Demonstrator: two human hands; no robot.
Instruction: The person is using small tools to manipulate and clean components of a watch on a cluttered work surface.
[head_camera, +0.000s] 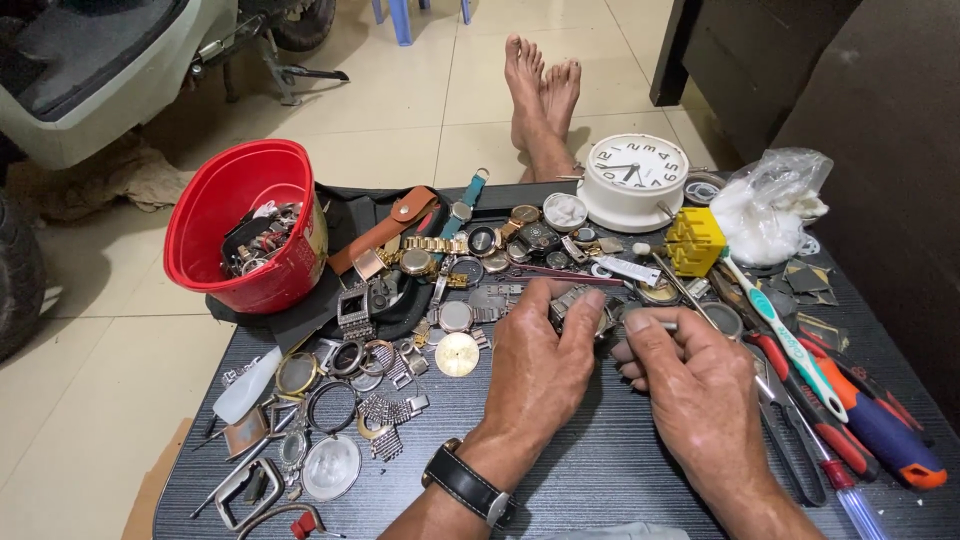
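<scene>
though half-hidden, perhaps metal watch band (578, 300)

we see a dark ribbed table (600, 470) on a tiled floor (90, 400). on it lie a red bucket (245, 225), a white clock (635, 180), a yellow block (695, 240), a plastic bag (770, 205), a toothbrush (785, 335), pliers (800, 400), a screwdriver (880, 425) and scattered watch parts (340, 400).

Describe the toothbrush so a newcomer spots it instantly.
Start at the round white clock at the far edge of the dark table. Right of it sits a yellow plastic block; the white-and-teal toothbrush runs from there toward the red-handled pliers. It alone has bristles.
</scene>
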